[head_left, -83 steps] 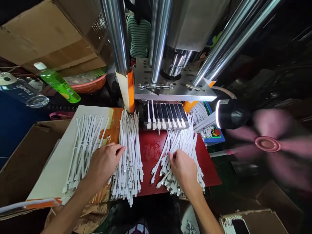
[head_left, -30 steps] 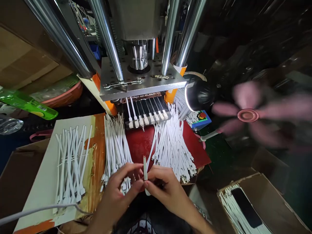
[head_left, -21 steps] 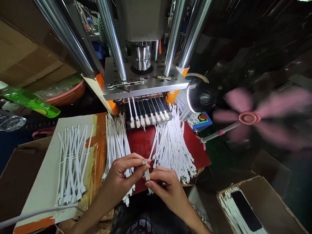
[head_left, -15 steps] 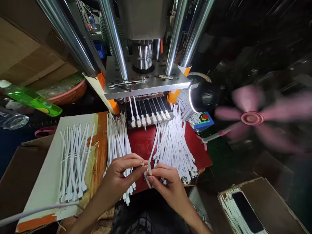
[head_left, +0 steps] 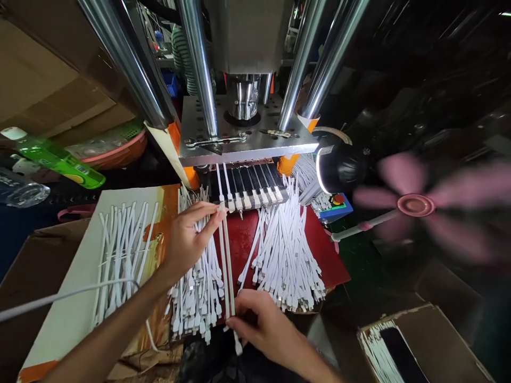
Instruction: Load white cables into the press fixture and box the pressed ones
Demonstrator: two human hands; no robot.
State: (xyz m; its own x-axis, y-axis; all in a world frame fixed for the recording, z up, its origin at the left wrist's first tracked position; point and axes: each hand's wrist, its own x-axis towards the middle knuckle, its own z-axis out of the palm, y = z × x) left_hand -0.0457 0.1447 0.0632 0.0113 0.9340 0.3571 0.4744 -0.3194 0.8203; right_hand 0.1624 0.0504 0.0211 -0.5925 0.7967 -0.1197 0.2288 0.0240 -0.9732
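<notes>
Two flat white cables (head_left: 225,260) are stretched lengthwise between my hands above the red work surface (head_left: 241,234). My left hand (head_left: 195,234) pinches their far ends just at the front edge of the black mould (head_left: 259,183), where a row of white connector ends lies in slots. Close to my body, my right hand (head_left: 265,327) is closed on the near part of the same cables, and a white connector hangs below its fingers. A pile of white cables (head_left: 195,298) lies under and beside my left forearm. Another pile (head_left: 289,255) fans out to the right.
A steel press plate (head_left: 247,146) with a wrench on it sits over the mould between metal columns. A black lamp (head_left: 343,167) and a spinning pink fan (head_left: 415,205) stand right. Left, a board (head_left: 59,324) carries bundled cables. A carton (head_left: 451,335) holds cables and a dark phone-like slab.
My left hand has moved forward to the mould's edge with the cable ends. My right hand has drawn back towards my body, and the cables now run straight between both hands.
</notes>
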